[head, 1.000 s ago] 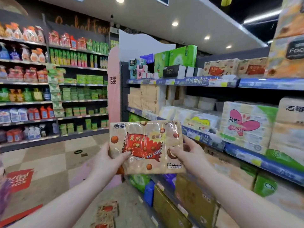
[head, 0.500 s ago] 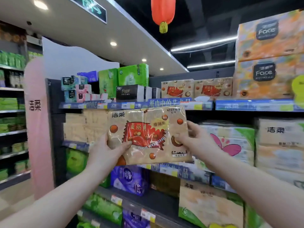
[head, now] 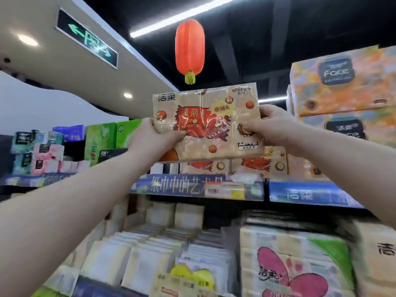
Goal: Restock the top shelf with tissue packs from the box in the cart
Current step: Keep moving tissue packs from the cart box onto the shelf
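A beige tissue pack (head: 206,123) with a red candy-wrapper print is raised in front of me, above the top shelf (head: 192,187) edge. My left hand (head: 154,136) grips its left side, thumb on the front. My right hand (head: 267,123) pinches its right side. Right behind and below it, matching tissue packs (head: 257,165) stand in a row on the top shelf, partly hidden by the held pack. The cart and box are out of view.
A tall stack of orange "Face" tissue packs (head: 342,86) fills the shelf's right end. Green packs (head: 102,140) and small boxes (head: 42,155) stand at the left. A red lantern (head: 189,48) hangs overhead. Lower shelves hold several white and pink-flowered packs (head: 293,264).
Both hands have lifted the tissue pack from waist height up to the top shelf level, and my view has tilted upward and closer to the shelves.
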